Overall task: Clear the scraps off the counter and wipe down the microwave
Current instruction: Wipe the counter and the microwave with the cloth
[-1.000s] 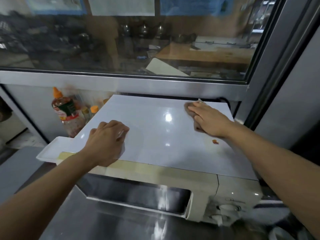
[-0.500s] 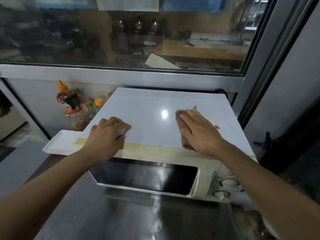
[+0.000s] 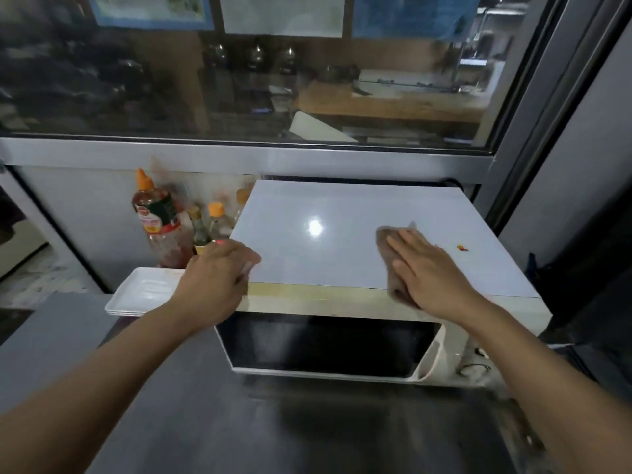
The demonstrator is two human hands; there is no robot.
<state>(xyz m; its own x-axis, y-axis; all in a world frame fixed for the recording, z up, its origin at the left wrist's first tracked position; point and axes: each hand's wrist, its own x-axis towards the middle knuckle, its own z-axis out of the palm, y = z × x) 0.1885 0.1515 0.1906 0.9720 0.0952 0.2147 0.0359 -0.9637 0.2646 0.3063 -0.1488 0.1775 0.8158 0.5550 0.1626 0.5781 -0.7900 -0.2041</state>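
Since half a second ago, the brown cloth (image 3: 393,265) has been swept rightward across the glossy white microwave top (image 3: 328,241) under the flat, straight-fingered right hand (image 3: 427,268). The front-left corner is gripped by the curled left hand (image 3: 215,271). Even pressure and overlapping strokes are advised.

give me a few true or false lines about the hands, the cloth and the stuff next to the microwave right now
1. The right hand presses a brown cloth flat on the microwave top. True.
2. The left hand holds a spray bottle. False: it rests on the microwave's front left corner.
3. The microwave door is open. False: it is closed.
4. A white tray sits left of the microwave. True.
5. An orange-capped sauce bottle stands behind the tray. True.
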